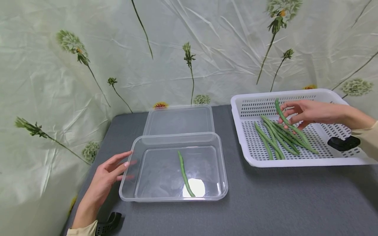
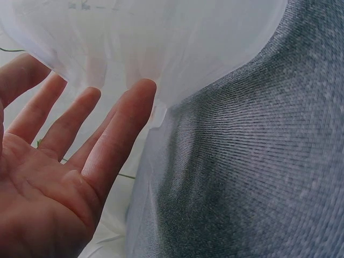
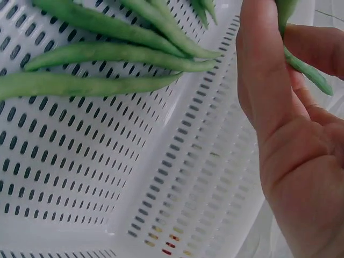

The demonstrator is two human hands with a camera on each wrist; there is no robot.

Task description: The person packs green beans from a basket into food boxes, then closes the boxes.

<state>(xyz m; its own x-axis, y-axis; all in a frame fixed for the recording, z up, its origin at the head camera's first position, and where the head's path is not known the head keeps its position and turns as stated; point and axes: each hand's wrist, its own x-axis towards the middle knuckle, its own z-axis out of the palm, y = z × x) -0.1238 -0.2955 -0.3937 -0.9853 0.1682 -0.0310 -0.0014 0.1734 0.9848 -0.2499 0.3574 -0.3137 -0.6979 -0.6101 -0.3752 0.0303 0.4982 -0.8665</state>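
My right hand (image 1: 314,112) is over the white perforated basket (image 1: 283,163) and pinches a green bean (image 1: 279,109) between thumb and fingers. Several more green beans (image 1: 266,140) lie in a loose bundle on the basket floor below it. In the right wrist view one end of the held bean (image 3: 312,74) sticks out past the fingers. A clear plastic container (image 1: 174,199) stands left of the basket with a single green bean (image 1: 183,172) inside. At its left wall is my left hand (image 1: 103,180), fingers loosely extended, fingertips (image 2: 144,88) right by the translucent side.
A flat clear lid (image 1: 180,120) lies behind the container, partly hidden by its back wall. Grey cloth (image 1: 265,200) covers the table. Behind it hangs a pale sheet (image 1: 224,59) with a flower print. Dark wrist bands (image 1: 344,143) show at both sleeves.
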